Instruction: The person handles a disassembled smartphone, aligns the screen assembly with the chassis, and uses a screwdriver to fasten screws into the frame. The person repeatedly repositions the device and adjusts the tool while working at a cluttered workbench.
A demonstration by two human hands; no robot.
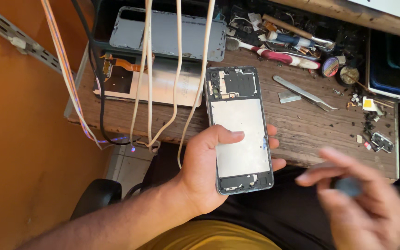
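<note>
While the left hand (209, 162) cradles an opened phone (239, 129) face-down over the counter (297, 125) | right hand (362, 203), blurred beside the phone, curls round a small dark object (348, 186).

Opened phone (240, 134) – silver plate w/ black ends – on brown wood bench (302, 125); white cables (178, 69), orange wall (19, 139).

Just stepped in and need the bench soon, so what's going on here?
A person's left hand holds an opened grey smartphone with its back cover off, above the edge of the worn wooden workbench. The right hand, blurred, has a grip on a small dark object that cannot be made out. Metal tweezers lie on the bench.
</note>
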